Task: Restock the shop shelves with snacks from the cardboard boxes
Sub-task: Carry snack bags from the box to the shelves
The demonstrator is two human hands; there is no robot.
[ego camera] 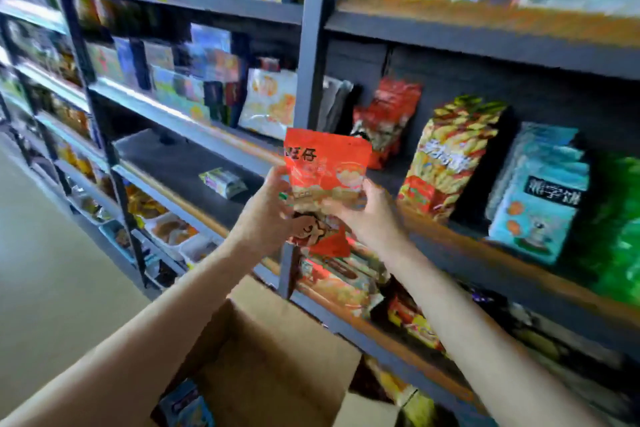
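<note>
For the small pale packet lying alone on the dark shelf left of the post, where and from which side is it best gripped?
Probably across its short sides, coming from the front and above. The small packet lies flat near the dark shelf's front edge with bare board around it. Both the left hand and right hand currently hold the red bag.

A red snack bag [327, 180] stands upright before the shelf [450, 229], above an open cardboard box [277, 350].
</note>
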